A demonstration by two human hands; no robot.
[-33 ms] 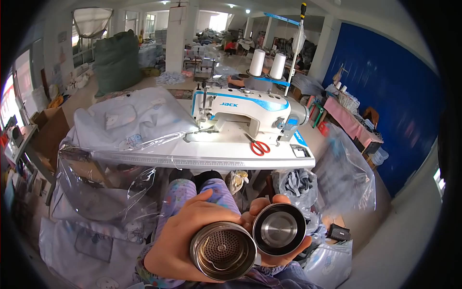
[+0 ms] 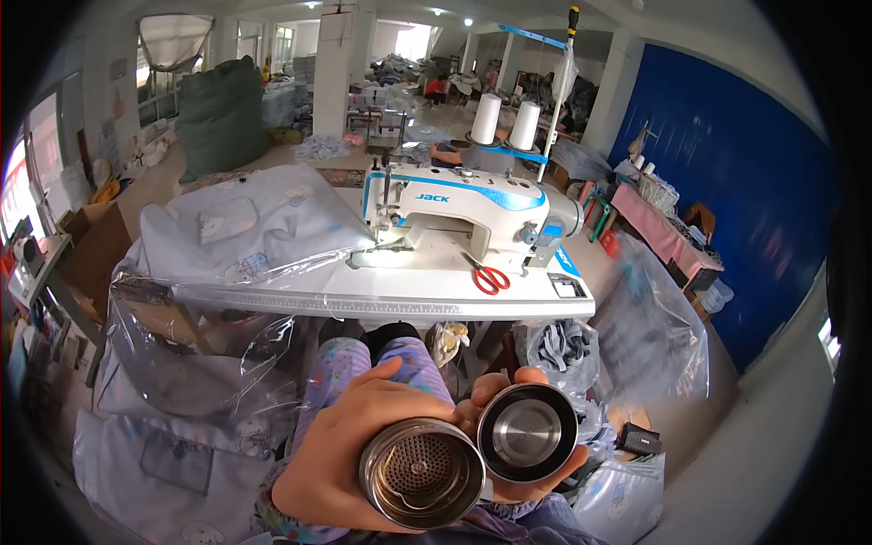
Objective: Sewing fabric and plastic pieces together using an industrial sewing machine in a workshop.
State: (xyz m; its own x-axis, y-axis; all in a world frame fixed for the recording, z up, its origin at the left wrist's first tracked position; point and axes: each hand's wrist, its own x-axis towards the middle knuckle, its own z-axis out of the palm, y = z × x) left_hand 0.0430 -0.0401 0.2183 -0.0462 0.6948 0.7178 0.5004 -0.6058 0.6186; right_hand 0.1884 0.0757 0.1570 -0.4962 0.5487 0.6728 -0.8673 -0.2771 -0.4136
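Observation:
My left hand (image 2: 331, 450) is wrapped round an uncapped steel thermos (image 2: 371, 468), its mouth facing up toward me. Just inside the mouth sits a perforated metal tea strainer (image 2: 418, 459). Right beside it, my right hand (image 2: 554, 477) holds the thermos lid (image 2: 527, 431), turned so that its round metal inside and black ring show. Both are held over my lap, in front of the sewing table, lid and thermos mouth side by side. The lower body of the thermos is hidden below its rim.
Ahead stands a white and blue sewing machine (image 2: 454, 204) on its table (image 2: 409, 295), with red-handled scissors (image 2: 490, 278) on top. Pale fabric under clear plastic (image 2: 245, 227) drapes over the left side. Plastic bags (image 2: 559, 350) hang at the right, near a small black box (image 2: 640, 439).

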